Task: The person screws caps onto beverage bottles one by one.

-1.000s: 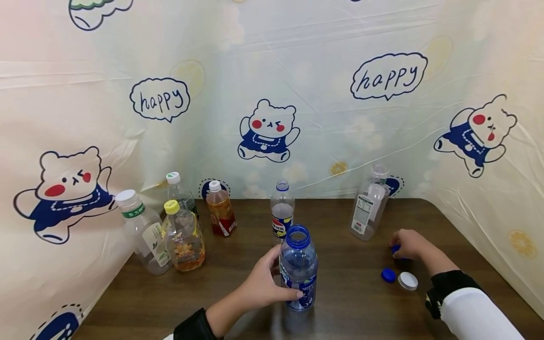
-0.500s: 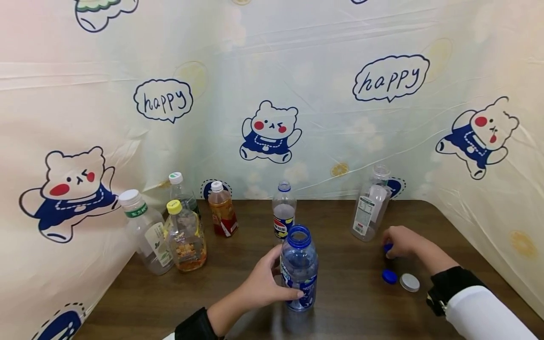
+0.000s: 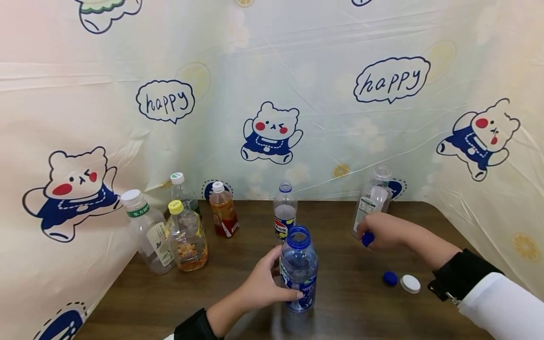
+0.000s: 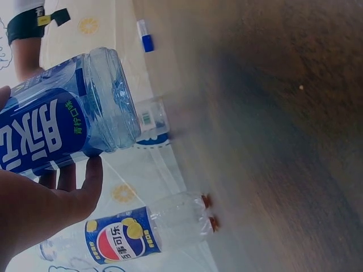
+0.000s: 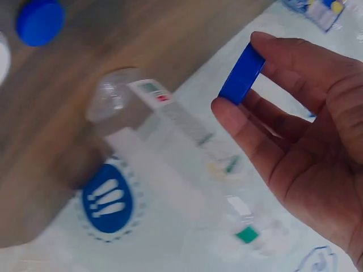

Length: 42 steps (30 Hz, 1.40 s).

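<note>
In the head view my left hand (image 3: 265,283) grips an uncapped blue plastic bottle (image 3: 299,269) standing upright on the table, thumb across its label. The left wrist view shows fingers (image 4: 91,184) curled round the same bottle. My right hand (image 3: 388,231) pinches a blue bottle cap (image 5: 243,73) between thumb and fingertips, held above the table in front of a clear bottle (image 3: 369,200). A second blue cap (image 3: 390,278) and a white cap (image 3: 410,284) lie side by side on the table below the right forearm.
Behind the blue bottle stands an uncapped Pepsi bottle (image 3: 284,210). At left are a large white-capped bottle (image 3: 148,236), a yellow-capped bottle (image 3: 187,241), another clear bottle (image 3: 180,191) and a red-labelled bottle (image 3: 224,212). A printed curtain (image 3: 323,85) hangs behind the table.
My right hand has lifted the blue cap off the table and carried it left toward the blue bottle. The left hand and its bottle have stayed in place.
</note>
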Available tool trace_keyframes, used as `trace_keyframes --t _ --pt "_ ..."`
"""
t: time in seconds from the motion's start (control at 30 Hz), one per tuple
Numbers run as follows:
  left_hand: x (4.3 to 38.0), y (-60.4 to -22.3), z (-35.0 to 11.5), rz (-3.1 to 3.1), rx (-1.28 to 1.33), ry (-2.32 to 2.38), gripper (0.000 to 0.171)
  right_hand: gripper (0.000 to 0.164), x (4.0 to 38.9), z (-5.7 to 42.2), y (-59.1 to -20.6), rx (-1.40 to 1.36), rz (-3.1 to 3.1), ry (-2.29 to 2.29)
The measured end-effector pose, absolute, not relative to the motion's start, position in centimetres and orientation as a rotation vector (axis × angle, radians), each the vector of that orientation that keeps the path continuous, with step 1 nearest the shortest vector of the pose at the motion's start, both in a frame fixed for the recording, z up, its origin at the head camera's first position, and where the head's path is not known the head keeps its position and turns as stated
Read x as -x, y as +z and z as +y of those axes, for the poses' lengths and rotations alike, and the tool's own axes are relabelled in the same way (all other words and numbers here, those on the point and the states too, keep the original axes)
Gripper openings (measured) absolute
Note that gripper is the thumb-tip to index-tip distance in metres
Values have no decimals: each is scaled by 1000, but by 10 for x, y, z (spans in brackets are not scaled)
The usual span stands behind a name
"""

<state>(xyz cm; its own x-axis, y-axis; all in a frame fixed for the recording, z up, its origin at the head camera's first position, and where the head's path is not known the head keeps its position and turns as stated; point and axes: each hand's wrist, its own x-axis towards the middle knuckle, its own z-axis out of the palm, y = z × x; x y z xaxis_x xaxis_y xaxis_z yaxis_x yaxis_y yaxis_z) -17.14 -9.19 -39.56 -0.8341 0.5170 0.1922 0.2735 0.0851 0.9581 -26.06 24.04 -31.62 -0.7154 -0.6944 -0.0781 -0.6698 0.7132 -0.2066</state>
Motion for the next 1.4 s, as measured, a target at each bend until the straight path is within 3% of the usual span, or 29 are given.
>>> trace_keyframes --t 0.67,1.4 --pt "172 -399 -90 2157 -769 1814 79 23 217 181 -219 1422 2622 -362" --pt "172 -400 -85 2127 -783 1803 77 29 200 129 -195 1777 2416 -442"
